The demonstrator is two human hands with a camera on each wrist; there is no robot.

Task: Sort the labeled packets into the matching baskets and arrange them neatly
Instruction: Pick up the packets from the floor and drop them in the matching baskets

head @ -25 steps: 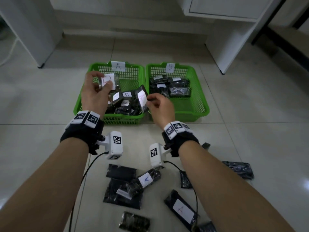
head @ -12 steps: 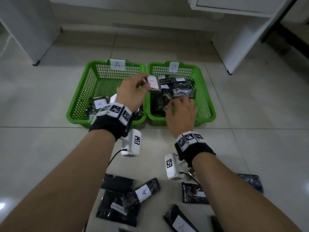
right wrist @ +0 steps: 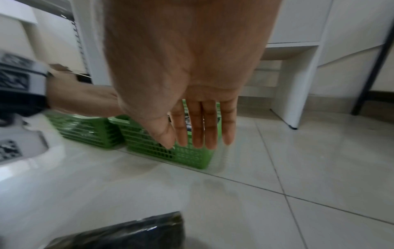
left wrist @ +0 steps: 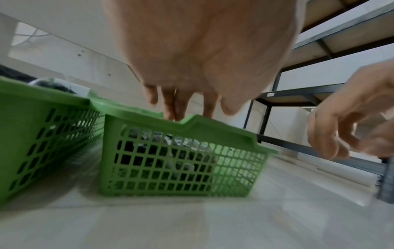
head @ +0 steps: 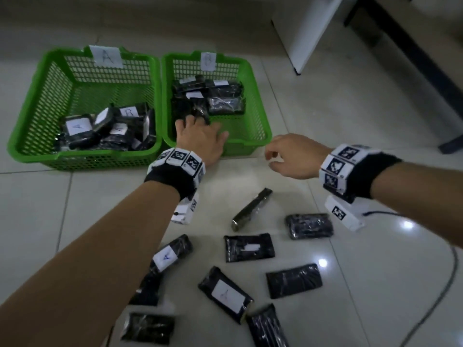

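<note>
Basket A: packets piled, one marked B. Basket B: left hand, half a second ago pinching a packet, now released, fingers flat inside; that packet delivered. Right hand: withdrawn, loosely curled, empty. Floor: packets unsorted; nothing obstructs.

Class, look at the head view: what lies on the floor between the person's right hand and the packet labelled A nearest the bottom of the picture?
Between the right hand and that A packet, the head view shows a packet on its edge and a flat packet.
</note>
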